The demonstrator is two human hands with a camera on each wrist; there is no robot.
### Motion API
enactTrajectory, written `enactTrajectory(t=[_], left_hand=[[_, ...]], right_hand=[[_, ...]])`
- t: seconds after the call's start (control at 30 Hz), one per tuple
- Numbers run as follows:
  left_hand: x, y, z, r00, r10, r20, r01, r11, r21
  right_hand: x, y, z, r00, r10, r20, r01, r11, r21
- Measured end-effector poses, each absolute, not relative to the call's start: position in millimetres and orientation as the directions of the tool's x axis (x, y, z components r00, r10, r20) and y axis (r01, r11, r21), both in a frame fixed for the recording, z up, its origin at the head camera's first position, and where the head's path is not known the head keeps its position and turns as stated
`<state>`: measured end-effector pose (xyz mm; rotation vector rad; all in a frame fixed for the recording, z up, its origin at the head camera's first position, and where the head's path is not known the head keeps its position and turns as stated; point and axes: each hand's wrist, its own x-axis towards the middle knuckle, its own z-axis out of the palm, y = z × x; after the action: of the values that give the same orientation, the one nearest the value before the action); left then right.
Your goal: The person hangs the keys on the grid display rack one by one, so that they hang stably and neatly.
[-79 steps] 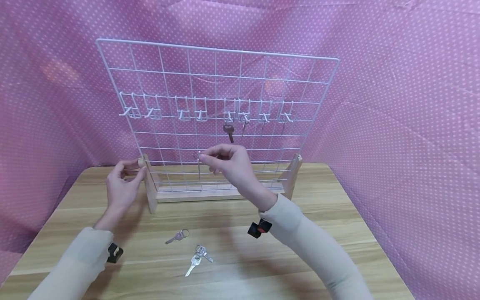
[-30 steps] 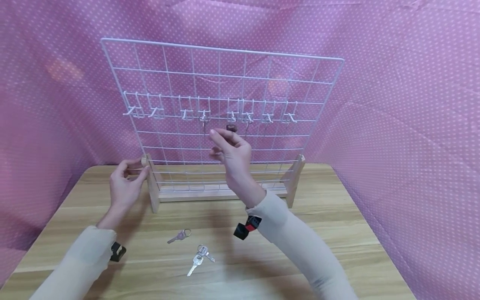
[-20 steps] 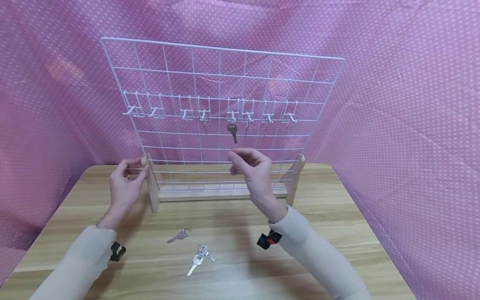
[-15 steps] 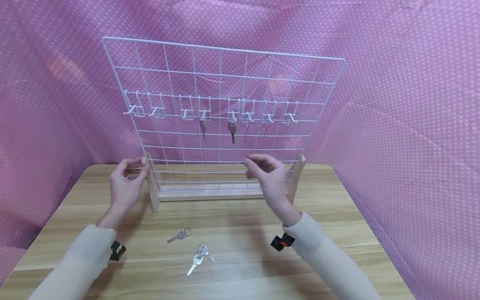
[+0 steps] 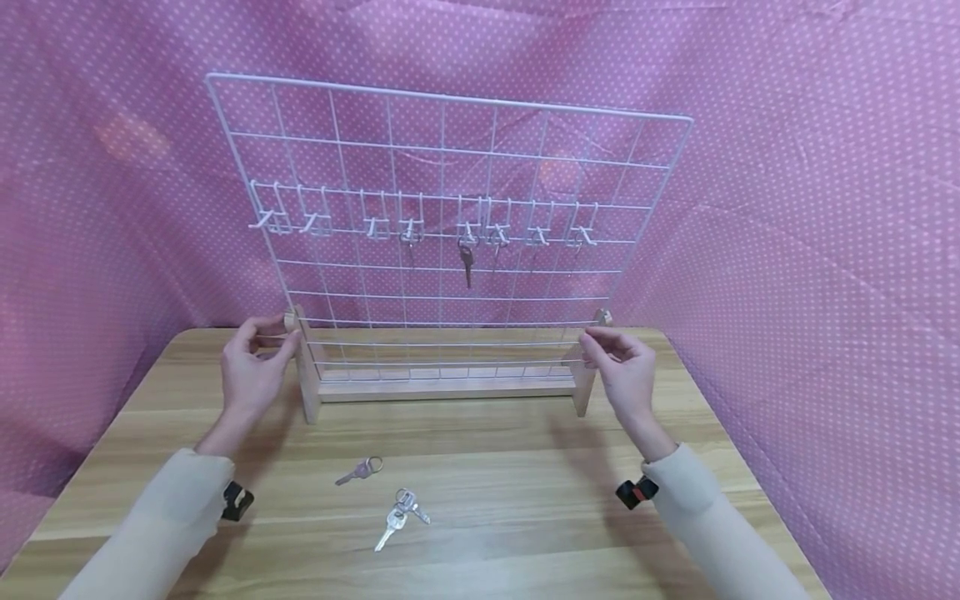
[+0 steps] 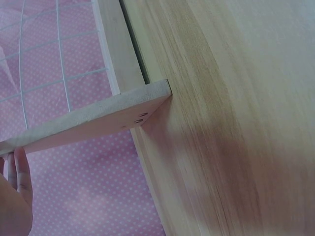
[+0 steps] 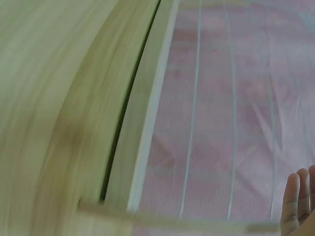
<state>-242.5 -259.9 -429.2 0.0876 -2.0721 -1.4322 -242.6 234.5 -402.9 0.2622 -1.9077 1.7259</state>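
Observation:
A white wire grid rack point(image 5: 442, 100) stands in a wooden base on the table. My left hand point(image 5: 251, 367) holds the left wooden upright point(image 5: 306, 379), its thumb at the front edge and fingers behind. The left wrist view shows those fingers point(image 6: 23, 172) against the wood. At the right upright point(image 5: 582, 387), my right hand point(image 5: 630, 371) has its thumb and fingertips overlapping the post, with no key in it. A dark key point(image 5: 468, 265) hangs from a middle hook. Left of it, another key point(image 5: 410, 253) hangs edge-on from its ring.
On the table point(image 5: 480, 500) lie a key with a ring point(image 5: 360, 472), and nearer two overlapping keys, a bright key point(image 5: 391, 528) and a second key point(image 5: 414, 506). Three hooks at the left, such as one hook point(image 5: 270, 220), carry no key. Pink dotted cloth point(image 5: 810, 250) surrounds the table.
My right hand carried a key up to the fourth hook from the left and let go; the key swung there. The hand then moved right and down to the right upright. The left hand stayed.

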Motion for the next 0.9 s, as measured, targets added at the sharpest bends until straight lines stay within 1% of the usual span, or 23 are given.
enactTrajectory(t=[0.2,0.3,0.4,0.53,0.8,0.9], left_hand=[[-243.9,-259.0,-428.7,-0.799,-0.387,0.46,0.307,0.395,0.866],[-244.2,-258.6,-428.7,-0.796,-0.388,0.466,0.313,0.396,0.864],[-244.5,-258.4,-429.0,-0.797,-0.39,0.461,0.307,0.395,0.866],[-244.1,-257.3,-428.2,-0.799,-0.385,0.462,0.309,0.396,0.865],[-237.0,-259.0,-426.9,-0.82,-0.37,0.437,0.278,0.41,0.869],[-230.3,-258.7,-428.4,-0.815,-0.375,0.442,0.272,0.426,0.863]], right_hand=[[-253.7,262.0,-410.8,-0.769,0.35,0.535,-0.498,0.197,-0.844],[-259.0,270.5,-415.2,-0.755,0.38,0.535,-0.492,0.212,-0.845],[-263.7,275.0,-420.4,-0.765,0.382,0.518,-0.47,0.219,-0.855],[-270.6,276.9,-427.8,-0.788,0.373,0.49,-0.449,0.197,-0.872],[-278.3,273.9,-431.6,-0.79,0.365,0.492,-0.442,0.216,-0.87],[-278.3,272.0,-430.8,-0.791,0.361,0.495,-0.446,0.213,-0.869]])
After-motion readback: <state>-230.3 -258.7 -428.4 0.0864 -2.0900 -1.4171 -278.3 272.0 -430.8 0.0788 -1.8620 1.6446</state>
